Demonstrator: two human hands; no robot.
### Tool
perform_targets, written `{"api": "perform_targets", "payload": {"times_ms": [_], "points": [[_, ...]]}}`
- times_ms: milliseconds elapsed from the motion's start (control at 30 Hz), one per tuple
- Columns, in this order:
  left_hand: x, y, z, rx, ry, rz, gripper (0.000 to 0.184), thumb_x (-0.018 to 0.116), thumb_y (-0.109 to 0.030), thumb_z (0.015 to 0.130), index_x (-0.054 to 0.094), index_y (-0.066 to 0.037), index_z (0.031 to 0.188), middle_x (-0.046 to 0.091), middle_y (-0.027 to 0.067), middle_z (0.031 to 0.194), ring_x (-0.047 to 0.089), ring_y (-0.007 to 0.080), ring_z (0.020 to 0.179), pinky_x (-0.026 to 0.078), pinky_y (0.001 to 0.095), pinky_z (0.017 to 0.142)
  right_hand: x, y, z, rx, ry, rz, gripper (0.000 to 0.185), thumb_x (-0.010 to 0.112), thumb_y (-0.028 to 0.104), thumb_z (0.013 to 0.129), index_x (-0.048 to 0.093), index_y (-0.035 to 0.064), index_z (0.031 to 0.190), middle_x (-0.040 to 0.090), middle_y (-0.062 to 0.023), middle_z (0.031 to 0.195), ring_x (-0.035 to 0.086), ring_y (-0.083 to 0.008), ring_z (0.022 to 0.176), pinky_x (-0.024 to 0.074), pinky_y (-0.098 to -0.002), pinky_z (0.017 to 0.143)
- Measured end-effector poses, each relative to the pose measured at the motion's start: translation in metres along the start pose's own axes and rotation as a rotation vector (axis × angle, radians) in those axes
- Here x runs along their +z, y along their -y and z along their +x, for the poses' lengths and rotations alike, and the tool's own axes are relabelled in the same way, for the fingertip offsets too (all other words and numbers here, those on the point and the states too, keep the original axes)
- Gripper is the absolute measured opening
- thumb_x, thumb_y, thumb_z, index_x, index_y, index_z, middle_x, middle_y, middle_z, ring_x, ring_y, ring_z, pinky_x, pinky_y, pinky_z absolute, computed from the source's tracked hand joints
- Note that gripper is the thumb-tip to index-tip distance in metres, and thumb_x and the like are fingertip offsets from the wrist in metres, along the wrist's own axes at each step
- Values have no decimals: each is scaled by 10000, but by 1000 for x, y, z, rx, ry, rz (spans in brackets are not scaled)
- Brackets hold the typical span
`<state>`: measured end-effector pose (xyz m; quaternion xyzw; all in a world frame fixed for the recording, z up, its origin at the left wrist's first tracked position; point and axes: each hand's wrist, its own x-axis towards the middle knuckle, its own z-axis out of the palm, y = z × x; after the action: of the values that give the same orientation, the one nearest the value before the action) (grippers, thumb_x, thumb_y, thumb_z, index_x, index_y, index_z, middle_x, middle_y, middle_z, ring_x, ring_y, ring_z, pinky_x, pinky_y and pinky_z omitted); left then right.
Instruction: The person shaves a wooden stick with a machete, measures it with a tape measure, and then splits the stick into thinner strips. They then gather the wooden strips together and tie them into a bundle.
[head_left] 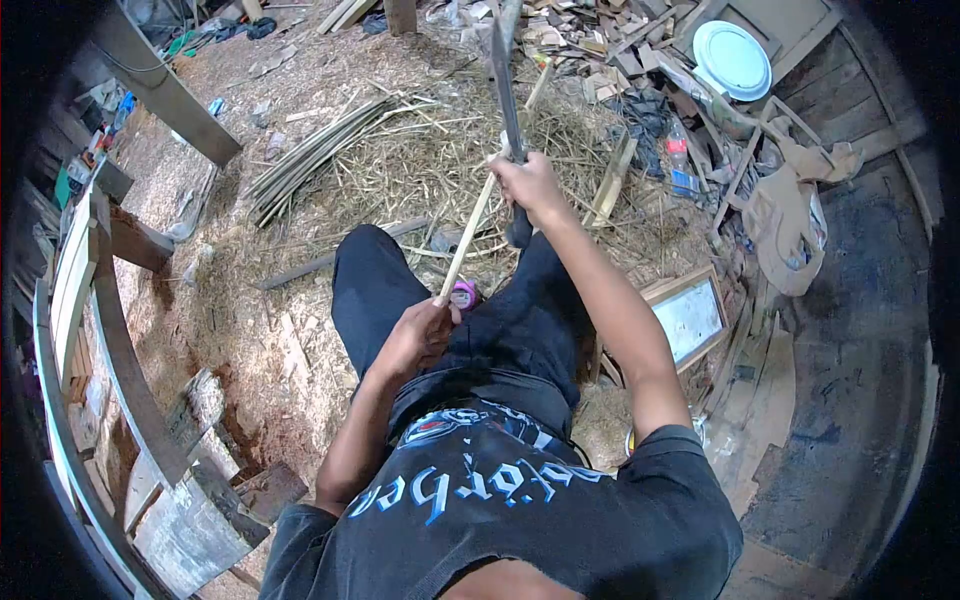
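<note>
My left hand (420,335) is closed around the near end of a slim pale bamboo strip (468,240), low between my thighs. The strip slants up and away to the right, passing behind my right hand. My right hand (528,188) grips the dark handle of a machete (507,100), whose blade points away from me and lies close to the strip. Whether blade and strip touch, I cannot tell. A pink tape measure (463,295) sits just beside my left hand, between my legs.
Bamboo shavings (400,170) cover the ground ahead, with a bundle of split strips (310,160) on them. A framed mirror (690,320) leans at my right. Wood scraps (600,60) and a white round lid (732,60) lie at the back right. Curved timber (130,380) stands on my left.
</note>
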<state>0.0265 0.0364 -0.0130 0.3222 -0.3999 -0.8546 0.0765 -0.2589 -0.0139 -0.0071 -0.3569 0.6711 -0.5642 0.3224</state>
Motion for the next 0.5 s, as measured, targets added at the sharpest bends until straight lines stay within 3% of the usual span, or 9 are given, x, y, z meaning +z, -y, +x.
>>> {"api": "perform_targets", "payload": {"times_ms": [167,200,267,367,433,500], "points": [[-1,-4,9,-73,112,-364,372,342,-339,1053,541,-25,1049,370,-44,644,317,65,467,264,210,368,9,3,-2,178,65,207,146,690,141,872,603,68,780,491,38,563,449,-66,440,356,-236,421],[1,-7,13,-76,153,-530,362,342,-328,1055,532,-20,1072,377,-36,651,318,63,464,278,199,360,10,8,-5,164,96,249,193,675,169,872,599,35,755,526,1,567,488,-94,447,377,-271,424],[7,-16,19,-114,204,-824,329,347,-294,1060,514,-14,1103,391,-21,669,311,57,453,299,172,344,16,18,-14,180,102,252,200,672,183,879,602,39,760,524,3,565,481,-93,445,373,-268,424],[4,-16,34,-10,311,-849,300,367,-288,1058,514,-26,1065,391,-24,662,298,57,443,286,173,331,22,12,-27,168,116,273,252,653,225,902,611,38,739,529,3,562,459,-111,427,363,-294,421],[6,-30,35,2,209,-753,253,381,-279,1050,510,-66,1005,373,-46,642,281,46,439,262,188,334,19,-2,-41,-251,62,-168,295,642,268,911,649,22,749,570,-26,580,483,-132,426,371,-339,426],[9,-44,32,12,-19,-432,198,398,-278,1022,509,-115,996,351,-68,638,278,42,449,211,185,344,13,3,-65,-321,141,-470,299,650,286,893,686,14,774,613,-81,596,544,-167,449,391,-374,450]]}}
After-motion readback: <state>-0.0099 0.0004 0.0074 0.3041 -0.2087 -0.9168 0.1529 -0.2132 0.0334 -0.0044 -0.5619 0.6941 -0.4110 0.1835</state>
